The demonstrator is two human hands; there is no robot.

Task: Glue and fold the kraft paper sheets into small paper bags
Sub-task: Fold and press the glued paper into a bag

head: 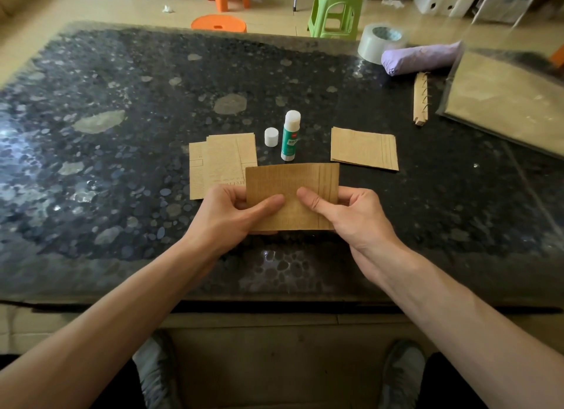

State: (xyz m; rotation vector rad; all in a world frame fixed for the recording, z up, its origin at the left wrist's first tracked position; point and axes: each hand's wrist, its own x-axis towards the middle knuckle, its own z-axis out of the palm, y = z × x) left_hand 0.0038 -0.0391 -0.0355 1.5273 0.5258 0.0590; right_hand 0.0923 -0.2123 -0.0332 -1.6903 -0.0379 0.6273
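Note:
I hold a brown kraft paper sheet (291, 184) up over the dark table (122, 164), its face toward me. My left hand (241, 208) pinches its left edge, thumb on the front. My right hand (345, 210) pinches its right side the same way. Behind it stands an uncapped glue stick (290, 137), with its white cap (271, 137) just to the left. A pile of printed folded paper pieces (216, 164) lies at the left. A stack of plain kraft sheets (364, 148) lies at the right.
At the back right are a roll of tape (378, 42), a purple folded bundle (421, 59), a strip of folded kraft paper (420, 98) and a clear sleeve of large kraft sheets (503, 100). Green (335, 8) and orange stools (218, 24) stand beyond the table.

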